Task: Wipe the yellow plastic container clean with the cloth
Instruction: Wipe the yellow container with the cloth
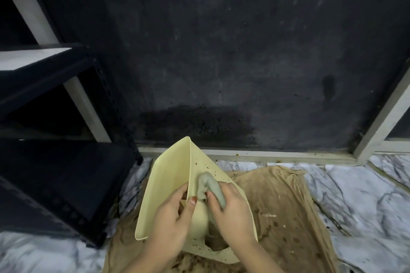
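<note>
A pale yellow plastic container (168, 175) is held tilted above the floor, its open side toward me. Dark specks dot its right inner wall. My left hand (170, 224) grips the container's near wall, thumb inside and fingers outside. My right hand (230, 213) is inside the container, closed on a bunched grey-green cloth (208, 186) that presses against the speckled wall. The container's lower part is hidden behind both hands.
A brown, soil-stained sheet (281, 206) lies on the marbled floor (366, 217) under the container. A black metal shelf unit (66, 162) stands close on the left. A dark wall (221, 62) with a pale frame (277, 156) runs behind.
</note>
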Tool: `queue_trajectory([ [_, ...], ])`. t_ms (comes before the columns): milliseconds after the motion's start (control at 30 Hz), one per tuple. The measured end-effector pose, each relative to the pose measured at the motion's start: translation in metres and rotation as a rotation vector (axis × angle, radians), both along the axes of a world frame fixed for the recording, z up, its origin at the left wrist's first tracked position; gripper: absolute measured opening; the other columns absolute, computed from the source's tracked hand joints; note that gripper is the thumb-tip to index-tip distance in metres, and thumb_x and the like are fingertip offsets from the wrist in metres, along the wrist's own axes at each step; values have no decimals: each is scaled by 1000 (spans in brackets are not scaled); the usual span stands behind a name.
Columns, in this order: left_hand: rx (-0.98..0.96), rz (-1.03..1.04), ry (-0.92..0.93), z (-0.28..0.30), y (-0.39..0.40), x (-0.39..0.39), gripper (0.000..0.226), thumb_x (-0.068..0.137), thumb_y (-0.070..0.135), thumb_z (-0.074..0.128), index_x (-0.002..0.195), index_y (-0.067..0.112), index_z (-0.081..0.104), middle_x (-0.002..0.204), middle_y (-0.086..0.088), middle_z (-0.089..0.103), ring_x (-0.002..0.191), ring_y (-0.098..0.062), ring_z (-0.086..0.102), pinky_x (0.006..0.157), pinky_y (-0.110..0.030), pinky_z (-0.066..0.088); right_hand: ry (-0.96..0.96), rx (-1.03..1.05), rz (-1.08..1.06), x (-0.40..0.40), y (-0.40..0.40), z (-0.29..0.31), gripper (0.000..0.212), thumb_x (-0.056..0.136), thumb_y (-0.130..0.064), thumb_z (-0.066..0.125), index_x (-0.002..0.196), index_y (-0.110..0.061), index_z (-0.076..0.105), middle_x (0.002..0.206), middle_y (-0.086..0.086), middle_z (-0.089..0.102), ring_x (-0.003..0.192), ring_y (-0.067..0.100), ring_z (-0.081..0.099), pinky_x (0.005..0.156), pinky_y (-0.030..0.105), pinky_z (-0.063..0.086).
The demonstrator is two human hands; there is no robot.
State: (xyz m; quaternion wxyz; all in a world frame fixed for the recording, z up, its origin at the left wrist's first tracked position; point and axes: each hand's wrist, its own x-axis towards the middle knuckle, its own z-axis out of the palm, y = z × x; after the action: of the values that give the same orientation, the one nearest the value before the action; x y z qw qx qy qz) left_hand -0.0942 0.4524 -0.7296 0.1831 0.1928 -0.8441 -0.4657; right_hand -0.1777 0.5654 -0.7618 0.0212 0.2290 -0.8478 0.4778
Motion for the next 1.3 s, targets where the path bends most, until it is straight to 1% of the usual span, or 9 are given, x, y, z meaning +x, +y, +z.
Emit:
queue_trajectory([
  [167,1,134,-25,-3,-3,8,28,90,13,50,110,32,58,47,21,56,43,-3,46,43,-14,34,-163,109,-99,-13,22,-44,18,89,-31,53,102,-22,60,98,-1,59,87,20,59,70,34,45],
  [367,47,201,-37,-3,2,8,24,90,19,49,108,30,61,69,6,62,44,-3,46,49,-17,38,-329,132,-322,9,49,-77,20,86,-30,57,102,-17,62,89,5,55,86,28,60,73,37,45],
  [533,55,232,-45,-1,6,6,22,89,17,51,101,32,62,69,2,61,45,-7,46,53,-24,40,-60,-65,-114,40,20,-42,22,84,-27,62,106,-23,65,94,0,63,85,15,59,70,29,45],
  [700,97,237,-16,2,10,9,27,86,12,55,88,38,63,66,1,65,54,-12,54,60,-32,45,107,-36,12,30,-14,0,33,82,-49,42,103,-31,59,90,-8,57,79,14,57,64,28,44],
  [833,108,246,-3,0,9,15,32,86,9,56,84,39,64,65,-1,58,43,-7,41,50,-18,36,-16,-27,-65,5,-6,-19,16,87,-31,54,98,-22,61,92,-1,59,81,21,59,66,34,45],
  [967,182,261,-6,-3,6,18,36,86,9,56,83,44,66,84,-11,67,68,-35,57,65,-33,43,-208,75,-215,-13,28,-59,17,87,-27,56,99,-16,63,98,7,61,92,30,59,71,34,43],
  [1067,179,265,-9,-2,8,19,26,84,21,57,87,46,65,86,-12,66,76,-39,58,66,-34,42,-343,183,-313,-13,53,-86,21,86,-26,59,101,-12,63,101,15,61,94,34,59,70,34,40],
  [1200,191,247,-16,2,8,20,25,74,31,52,87,48,64,89,-8,67,79,-30,61,71,-33,44,-253,230,-440,-2,68,-95,23,82,-15,54,73,1,69,71,23,63,68,32,67,61,35,48],
  [1300,215,178,-62,6,6,16,39,87,18,52,96,54,59,90,21,69,72,9,58,71,-21,42,-200,177,-367,13,66,-93,46,67,-34,35,60,-3,68,55,15,64,51,18,66,65,28,41],
])
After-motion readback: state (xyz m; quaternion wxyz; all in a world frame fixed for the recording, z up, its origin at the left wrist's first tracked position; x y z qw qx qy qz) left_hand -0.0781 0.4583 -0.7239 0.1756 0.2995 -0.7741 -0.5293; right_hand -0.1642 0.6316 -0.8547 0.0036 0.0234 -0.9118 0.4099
